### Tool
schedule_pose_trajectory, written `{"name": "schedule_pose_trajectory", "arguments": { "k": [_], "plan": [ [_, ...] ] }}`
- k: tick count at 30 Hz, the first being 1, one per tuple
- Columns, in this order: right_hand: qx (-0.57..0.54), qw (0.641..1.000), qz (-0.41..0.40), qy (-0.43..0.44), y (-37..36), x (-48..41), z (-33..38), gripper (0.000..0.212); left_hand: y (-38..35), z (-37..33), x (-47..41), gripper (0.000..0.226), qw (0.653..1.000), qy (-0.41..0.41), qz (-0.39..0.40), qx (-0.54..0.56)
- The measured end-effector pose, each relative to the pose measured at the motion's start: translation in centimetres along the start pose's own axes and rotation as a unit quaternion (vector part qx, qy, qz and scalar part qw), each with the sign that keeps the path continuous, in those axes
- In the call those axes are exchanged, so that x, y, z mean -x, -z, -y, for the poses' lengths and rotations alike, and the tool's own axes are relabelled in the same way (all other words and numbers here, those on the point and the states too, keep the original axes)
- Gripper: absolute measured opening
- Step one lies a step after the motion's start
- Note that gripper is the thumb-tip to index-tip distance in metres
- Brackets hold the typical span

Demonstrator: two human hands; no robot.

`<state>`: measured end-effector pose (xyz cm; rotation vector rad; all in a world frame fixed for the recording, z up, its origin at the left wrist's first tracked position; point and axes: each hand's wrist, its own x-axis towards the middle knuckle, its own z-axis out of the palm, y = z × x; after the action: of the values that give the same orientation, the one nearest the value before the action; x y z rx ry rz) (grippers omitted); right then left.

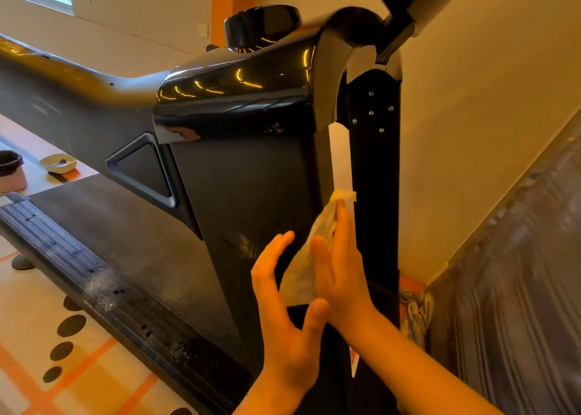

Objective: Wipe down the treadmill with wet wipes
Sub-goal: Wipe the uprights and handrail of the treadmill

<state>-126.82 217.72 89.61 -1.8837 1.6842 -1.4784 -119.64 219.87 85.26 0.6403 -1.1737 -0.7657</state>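
A bowl [58,163] sits on the floor [28,320] at far left, beyond the treadmill [239,169]. The left hand [283,314] hovers at the treadmill's dark side, fingers straight and apart, holding nothing. Just right of it, the wipe [298,276] lies against the treadmill under the right hand [341,270], whose fingers look straight, pressing it.

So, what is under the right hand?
A white wet wipe, pressed flat by the right hand against the black treadmill frame. The surface beneath the wipe is hidden.
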Motion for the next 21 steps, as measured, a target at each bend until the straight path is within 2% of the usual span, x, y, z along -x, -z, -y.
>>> {"name": "schedule_pose_trajectory", "arguments": {
  "k": [2,3,5,8,11,13,17,19,21],
  "plan": [
    [-0.061,0.996,0.042,-0.042,0.3,1.3,-1.3,0.05,0.0,-0.3,-0.2,0.049,0.998,-0.038,0.002,-0.055],
    [-0.112,0.989,0.062,-0.071,0.4,1.8,-1.6,0.042,0.0,-0.2,-0.3,0.039,0.995,-0.052,0.004,-0.08],
    [-0.113,0.987,0.082,-0.077,0.8,2.5,-1.5,0.028,0.1,-0.1,-0.4,0.028,0.995,-0.03,-0.001,-0.096],
    [-0.017,1.0,-0.001,0.02,1.2,2.9,-1.7,0.039,0.3,0.0,-0.8,0.011,0.997,0.005,0.014,-0.07],
    [0.025,0.993,-0.071,0.089,1.5,2.8,-2.0,0.034,0.5,-0.6,-1.6,0.007,0.997,-0.011,0.038,-0.071],
    [0.034,0.984,-0.116,0.131,1.2,2.3,-1.8,0.042,0.4,-1.2,-2.3,0.008,0.997,-0.019,0.031,-0.066],
    [0.108,0.947,-0.16,0.257,-0.3,0.6,0.2,0.037,0.7,-2.3,-4.3,0.008,0.997,-0.065,-0.005,-0.052],
    [0.098,0.94,-0.192,0.264,-0.6,-0.2,1.7,0.037,1.0,-3.0,-5.6,0.008,0.995,-0.087,-0.013,-0.047],
    [0.037,0.95,-0.214,0.225,-0.2,-1.0,3.1,0.041,1.5,-3.4,-6.9,0.008,0.992,-0.116,-0.004,-0.052]
  ]
}}
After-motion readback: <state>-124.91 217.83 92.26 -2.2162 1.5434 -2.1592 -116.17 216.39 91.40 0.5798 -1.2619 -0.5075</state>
